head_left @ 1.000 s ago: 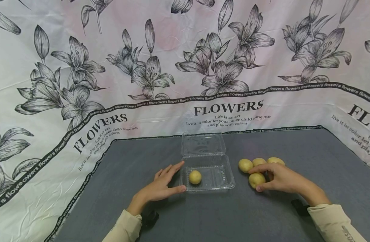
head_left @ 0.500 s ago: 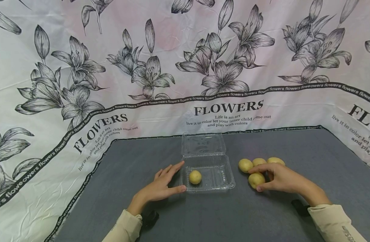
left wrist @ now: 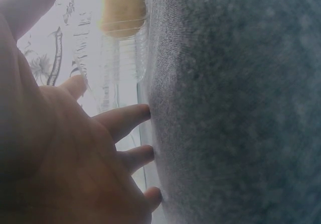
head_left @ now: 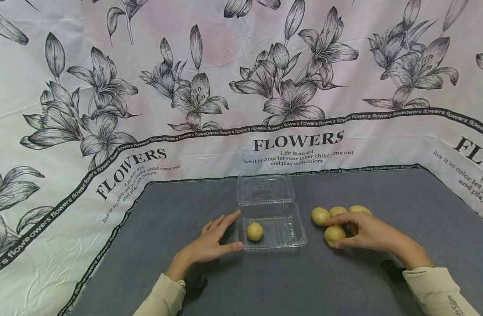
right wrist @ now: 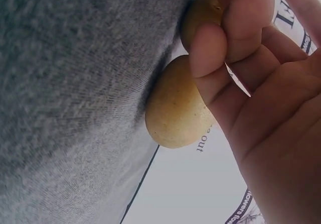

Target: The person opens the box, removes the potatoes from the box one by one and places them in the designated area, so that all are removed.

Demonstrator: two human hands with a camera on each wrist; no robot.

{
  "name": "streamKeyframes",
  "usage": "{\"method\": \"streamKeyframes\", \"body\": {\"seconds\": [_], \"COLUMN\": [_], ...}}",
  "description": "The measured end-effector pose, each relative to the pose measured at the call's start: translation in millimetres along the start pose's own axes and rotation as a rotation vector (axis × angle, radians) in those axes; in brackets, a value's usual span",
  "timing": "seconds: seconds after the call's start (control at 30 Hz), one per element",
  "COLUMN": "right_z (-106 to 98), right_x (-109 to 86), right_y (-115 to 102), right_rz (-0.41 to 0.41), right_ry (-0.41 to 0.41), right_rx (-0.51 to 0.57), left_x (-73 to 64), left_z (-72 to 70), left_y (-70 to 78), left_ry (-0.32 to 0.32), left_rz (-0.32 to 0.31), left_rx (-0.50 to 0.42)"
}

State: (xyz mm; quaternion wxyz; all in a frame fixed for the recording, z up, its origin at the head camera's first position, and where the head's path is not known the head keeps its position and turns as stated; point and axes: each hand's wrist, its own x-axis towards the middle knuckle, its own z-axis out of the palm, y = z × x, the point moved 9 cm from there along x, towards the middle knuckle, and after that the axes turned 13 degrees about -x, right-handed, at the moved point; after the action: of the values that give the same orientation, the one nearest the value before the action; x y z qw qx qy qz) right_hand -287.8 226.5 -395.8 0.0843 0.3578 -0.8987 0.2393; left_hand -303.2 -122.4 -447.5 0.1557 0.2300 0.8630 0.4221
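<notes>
My right hand (head_left: 362, 231) pinches a small yellow potato (head_left: 333, 237) between thumb and fingers, low over the grey table. Three more potatoes lie just behind it, among them a round one (head_left: 320, 216) and one at the right (head_left: 360, 210). In the right wrist view, the curled fingers overlap a potato (right wrist: 203, 20), and another potato (right wrist: 173, 106) rests on the cloth nearby. A clear plastic clamshell box (head_left: 282, 239) stands with its lid raised, one potato (head_left: 254, 231) in its left part. My left hand (head_left: 207, 243) lies spread at the box's left side, index finger and thumb at its rim.
The hinged lid (head_left: 265, 188) leans back behind the box. A white floral curtain (head_left: 210, 153) rises along the back and left edges of the grey tabletop (head_left: 273, 281). Black wrist straps show under both forearms.
Almost nothing differs. The right hand and the potato in it have shifted very slightly; the left hand, the box and the other potatoes stay put.
</notes>
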Motion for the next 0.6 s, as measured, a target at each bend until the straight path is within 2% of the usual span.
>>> {"method": "streamKeyframes", "body": {"seconds": [0.3,0.6], "right_z": [-8,-12], "right_x": [-0.3,1.7], "right_y": [-5,-1], "right_rz": [-0.003,0.107], "right_ry": [0.063,0.02], "right_rx": [-0.068,-0.011], "left_x": [0.3,0.1], "left_z": [-0.1,-0.1], "left_y": [0.2,-0.8], "left_ry": [-0.002,-0.005], "left_rz": [0.009,0.002], "left_rx": [0.002,0.003]}}
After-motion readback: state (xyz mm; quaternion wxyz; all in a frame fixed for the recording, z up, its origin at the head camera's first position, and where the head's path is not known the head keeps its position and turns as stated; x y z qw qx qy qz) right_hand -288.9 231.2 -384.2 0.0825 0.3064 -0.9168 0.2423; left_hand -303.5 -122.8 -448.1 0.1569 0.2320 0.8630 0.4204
